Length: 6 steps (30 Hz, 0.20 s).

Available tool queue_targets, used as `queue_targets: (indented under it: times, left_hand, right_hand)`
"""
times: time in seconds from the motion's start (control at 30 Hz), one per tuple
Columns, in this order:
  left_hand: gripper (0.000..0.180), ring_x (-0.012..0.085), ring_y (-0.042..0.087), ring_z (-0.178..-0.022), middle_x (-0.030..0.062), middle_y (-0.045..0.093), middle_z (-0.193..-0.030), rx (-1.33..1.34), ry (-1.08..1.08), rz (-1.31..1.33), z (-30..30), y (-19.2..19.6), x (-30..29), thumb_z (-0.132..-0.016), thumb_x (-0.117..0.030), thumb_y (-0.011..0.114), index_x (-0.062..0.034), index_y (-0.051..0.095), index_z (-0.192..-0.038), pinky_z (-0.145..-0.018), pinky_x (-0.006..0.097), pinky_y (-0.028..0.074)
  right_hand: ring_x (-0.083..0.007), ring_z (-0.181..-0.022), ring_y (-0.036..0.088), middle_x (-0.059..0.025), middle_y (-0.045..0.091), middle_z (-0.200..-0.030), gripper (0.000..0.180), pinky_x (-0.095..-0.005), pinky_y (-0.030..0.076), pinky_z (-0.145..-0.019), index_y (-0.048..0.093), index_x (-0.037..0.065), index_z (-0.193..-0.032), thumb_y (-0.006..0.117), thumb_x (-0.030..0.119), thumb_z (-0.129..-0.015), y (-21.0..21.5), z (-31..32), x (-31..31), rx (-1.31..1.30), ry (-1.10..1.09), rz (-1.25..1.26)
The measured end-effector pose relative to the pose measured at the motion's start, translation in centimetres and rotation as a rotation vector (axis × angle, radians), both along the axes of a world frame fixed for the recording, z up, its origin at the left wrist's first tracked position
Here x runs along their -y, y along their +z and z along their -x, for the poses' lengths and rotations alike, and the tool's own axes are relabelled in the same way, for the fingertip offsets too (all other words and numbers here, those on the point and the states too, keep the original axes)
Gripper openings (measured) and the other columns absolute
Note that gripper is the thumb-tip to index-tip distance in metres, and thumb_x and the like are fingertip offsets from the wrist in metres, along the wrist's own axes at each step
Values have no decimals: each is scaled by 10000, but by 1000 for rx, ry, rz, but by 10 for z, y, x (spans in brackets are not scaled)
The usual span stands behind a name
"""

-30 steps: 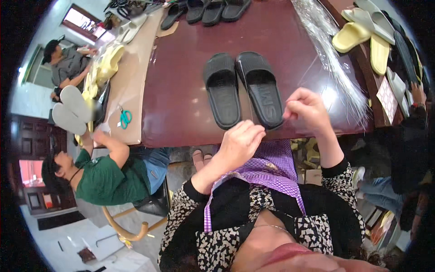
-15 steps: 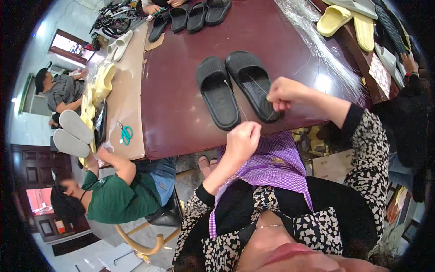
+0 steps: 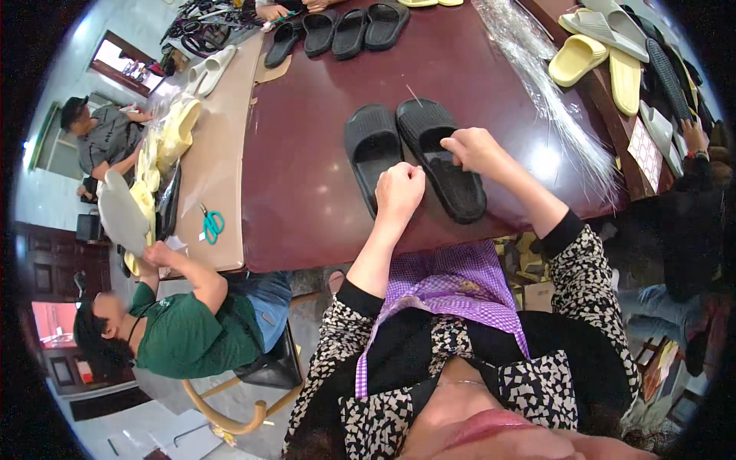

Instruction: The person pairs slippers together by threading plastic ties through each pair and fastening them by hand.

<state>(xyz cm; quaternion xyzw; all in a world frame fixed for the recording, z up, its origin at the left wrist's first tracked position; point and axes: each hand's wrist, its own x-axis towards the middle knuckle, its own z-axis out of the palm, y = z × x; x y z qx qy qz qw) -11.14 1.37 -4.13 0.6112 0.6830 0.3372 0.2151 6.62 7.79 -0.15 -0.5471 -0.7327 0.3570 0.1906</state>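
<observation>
Two black slide sandals lie side by side before me, toes pointing away: the left slide (image 3: pixel 372 123) and the right slide (image 3: pixel 460 195). My left hand (image 3: pixel 400 195) is closed over the inner edge of the left slide. Over the strap opening of the right slide, my right hand (image 3: pixel 474 149) has thumb and fingers pinched together. Both hands held thin clear strands a moment ago; between the fingers now these are too fine to make out. A thin pale strand (image 3: pixel 412 92) sticks up beyond the right slide's toe.
A bundle of clear strands (image 3: pixel 529 84) lies on the dark red table (image 3: pixel 299 184) at the right. Several black slides (image 3: pixel 349 34) stand at the far edge. Teal-handled scissors (image 3: pixel 211 224) lie left. Yellow slides (image 3: pixel 577 60) sit far right. A person in green (image 3: pixel 199 333) handles grey slides (image 3: pixel 123 213).
Both my hands have come closer together and moved up over the slides, the left hand onto the left slide. The strands stretched from the fingers no longer show. One now pokes past the right toe.
</observation>
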Motion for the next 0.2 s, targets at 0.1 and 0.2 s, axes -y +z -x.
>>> queue_targets:
  times: [0.1,0.2]
  left_hand:
    - [263,391,620,-735,241,610,-735,14,36,-38,10,2,0,-797,-237,592,12,662,-755,-668,432,486]
    - [293,388,633,-771,236,623,-731,-61,-27,-38,13,1,6,-779,-279,613,6,671,-748,-742,419,499]
  right_hand:
    - [-292,-674,661,-215,653,-777,332,-397,509,-657,647,-28,-805,564,288,-865,12,4,-12,-4,-34,-262]
    - [-276,-771,671,-208,656,-752,332,-369,508,-739,669,5,-834,603,330,-837,25,9,-31,63,-96,-387]
